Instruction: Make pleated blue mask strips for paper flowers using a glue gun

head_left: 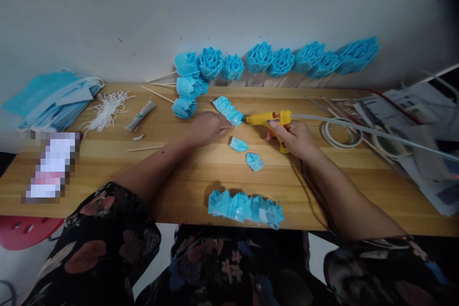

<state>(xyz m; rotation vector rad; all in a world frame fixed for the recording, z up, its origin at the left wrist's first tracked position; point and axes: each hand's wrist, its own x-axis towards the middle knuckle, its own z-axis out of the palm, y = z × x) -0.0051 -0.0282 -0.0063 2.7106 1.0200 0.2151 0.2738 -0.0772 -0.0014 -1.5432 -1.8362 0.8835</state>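
My right hand [292, 136] is wrapped round the handle of a yellow glue gun [265, 118], with a long clear glue stick [340, 122] running out of its back to the right. The gun's nozzle points left, at the lower end of a short strip of folded blue mask fabric [225, 109]. At that same end my left hand [208, 129] has its fingers closed on the strip's edge, partly hidden from above. Two loose folded blue pieces [238, 144] lie just below, between the hands. Closer to the front edge rests a longer blue pleated strip [244, 206].
Several blue fabric roses [260, 57] on sticks lean against the wall. Left on the wooden table [172, 181] are stacked masks [60, 100], white ear loops [107, 110], a tied wire bundle [140, 115] and a blurred phone [52, 167]. Tape rolls [340, 133] and papers sit right.
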